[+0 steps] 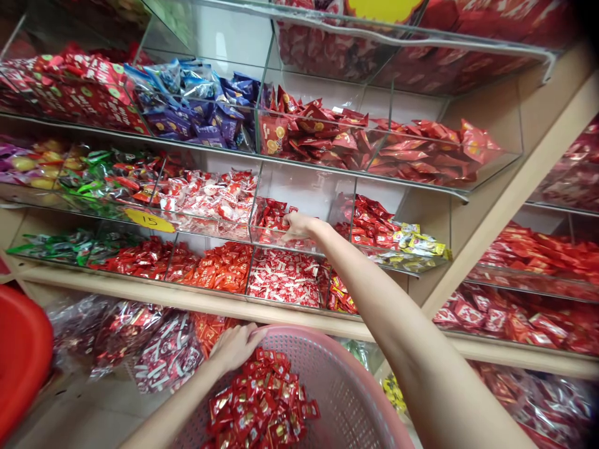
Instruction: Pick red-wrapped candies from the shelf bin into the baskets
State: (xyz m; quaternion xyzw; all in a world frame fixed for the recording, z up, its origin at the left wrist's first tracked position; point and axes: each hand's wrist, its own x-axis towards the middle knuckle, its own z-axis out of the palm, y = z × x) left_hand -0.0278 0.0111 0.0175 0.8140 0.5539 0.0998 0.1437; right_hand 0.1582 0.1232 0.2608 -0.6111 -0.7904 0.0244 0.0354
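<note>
Bare R forearm (402, 318) crosses above pink round perforated plastic basket (349, 393); red-and-gold foil-wrapped sweets (262, 405) heaped inside, mostly L side. L hand (236, 347) touching far rim; can't tell if gripping. R hand (299, 226) in clear acrylic shelf bin (304, 187), fingers bent dwn at small red wrapped sweets (271, 215); closed on any? can't tell. White-and-red wrapped sweets (210, 193) in next bin L; yellow oval "15" tag (150, 220) below.

left hand (235, 347) on pink basket (349, 393) rim | right hand (299, 226) at red candies (272, 211) in shelf
</note>
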